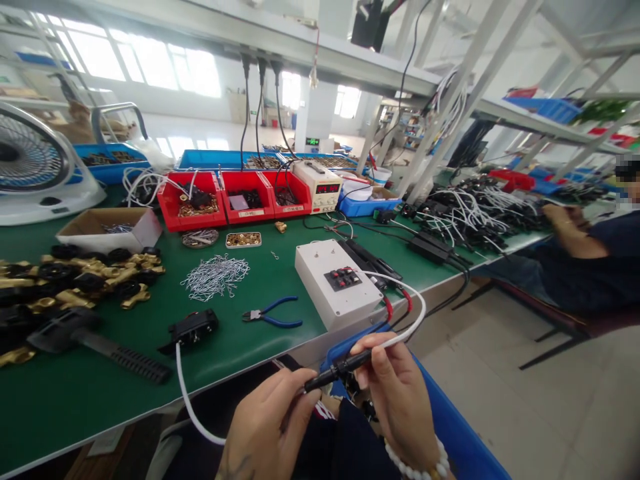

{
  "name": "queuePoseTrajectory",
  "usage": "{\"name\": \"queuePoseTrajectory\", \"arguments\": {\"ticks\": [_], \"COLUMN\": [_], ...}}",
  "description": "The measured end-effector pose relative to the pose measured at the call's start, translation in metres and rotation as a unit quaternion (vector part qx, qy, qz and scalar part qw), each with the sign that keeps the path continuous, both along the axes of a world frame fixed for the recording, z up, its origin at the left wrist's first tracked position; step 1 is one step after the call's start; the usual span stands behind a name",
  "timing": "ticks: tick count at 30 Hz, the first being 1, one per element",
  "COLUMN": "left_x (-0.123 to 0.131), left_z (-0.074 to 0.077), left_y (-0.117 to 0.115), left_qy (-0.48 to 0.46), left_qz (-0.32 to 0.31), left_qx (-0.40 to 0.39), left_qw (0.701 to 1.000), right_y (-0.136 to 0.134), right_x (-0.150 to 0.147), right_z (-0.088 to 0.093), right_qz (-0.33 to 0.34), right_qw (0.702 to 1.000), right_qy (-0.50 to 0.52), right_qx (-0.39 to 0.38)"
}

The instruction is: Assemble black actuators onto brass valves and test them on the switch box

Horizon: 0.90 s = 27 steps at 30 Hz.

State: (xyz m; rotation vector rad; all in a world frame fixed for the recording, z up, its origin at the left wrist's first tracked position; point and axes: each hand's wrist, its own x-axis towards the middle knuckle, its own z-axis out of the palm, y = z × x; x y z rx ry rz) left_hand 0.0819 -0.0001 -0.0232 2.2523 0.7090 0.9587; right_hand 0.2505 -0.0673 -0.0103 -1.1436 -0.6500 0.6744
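A black cable connector [336,373] was gripped by left fingers [296,385] and right fingers [384,369] before the near edge of the worktop [260,345], its long axis slanting up rightward; open room was seen around diagonal cutters [259,315].

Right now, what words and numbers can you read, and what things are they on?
None is clear enough to quote.
Red digits on the power supply: lit, but too blurred to read.
Front markings below those digits: too small.
Paper labels on two red bins: too small and blurred.
Green sign in the background: lit, too small to make out.
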Motion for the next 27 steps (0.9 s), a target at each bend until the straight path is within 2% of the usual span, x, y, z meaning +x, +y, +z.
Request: {"name": "queuePoseTrajectory", "arguments": {"ticks": [3, 6, 9, 11, 13, 14, 16, 17, 20, 22, 24, 26, 27], "left_x": [-0.001, -0.001, 0.002, 0.008, 0.016, 0.021, 0.03, 0.034, 0.04, 0.042, 0.043, 0.044, 0.044], "left_z": [-0.012, -0.025, -0.037, -0.044, -0.049, -0.051, -0.053, -0.053, -0.052, -0.051, -0.051, -0.05, -0.05], "left_y": [0.001, 0.004, 0.018, 0.032, 0.047, 0.054, 0.067, 0.073, 0.085, 0.09, 0.093, 0.094, 0.093], "left_qy": [0.065, 0.108, 0.128, 0.134, 0.137, 0.139, 0.143, 0.145, 0.148, 0.141, 0.131, 0.118, 0.11], "left_qz": [-0.037, -0.026, 0.03, 0.073, 0.102, 0.111, 0.12, 0.123, 0.112, 0.092, 0.069, 0.055, 0.055], "left_qx": [-0.025, -0.037, -0.018, 0.011, 0.032, 0.036, 0.041, 0.044, 0.052, 0.056, 0.061, 0.069, 0.074], "left_qw": [0.997, 0.993, 0.991, 0.988, 0.985, 0.983, 0.982, 0.981, 0.981, 0.984, 0.987, 0.989, 0.99], "right_y": [-0.009, -0.025, -0.043, -0.05, -0.051, -0.048, -0.036, -0.027, 0.011, 0.047, 0.089, 0.13, 0.148], "right_x": [0.01, 0.025, 0.041, 0.049, 0.051, 0.05, 0.044, 0.041, 0.038, 0.046, 0.063, 0.085, 0.095], "right_z": [-0.018, -0.042, -0.068, -0.081, -0.082, -0.076, -0.052, -0.035, 0.025, 0.055, 0.07, 0.071, 0.067], "right_qz": [0.032, 0.065, 0.164, 0.262, 0.371, 0.419, 0.474, 0.467, 0.327, 0.226, 0.132, 0.055, 0.046], "right_qw": [0.993, 0.966, 0.91, 0.845, 0.781, 0.761, 0.757, 0.775, 0.837, 0.846, 0.841, 0.835, 0.834], "right_qy": [-0.039, -0.098, -0.181, -0.269, -0.347, -0.369, -0.38, -0.378, -0.425, -0.48, -0.522, -0.539, -0.539], "right_qx": [-0.105, -0.23, -0.336, -0.379, -0.364, -0.331, -0.242, -0.194, -0.105, -0.059, -0.056, -0.098, -0.113]}}
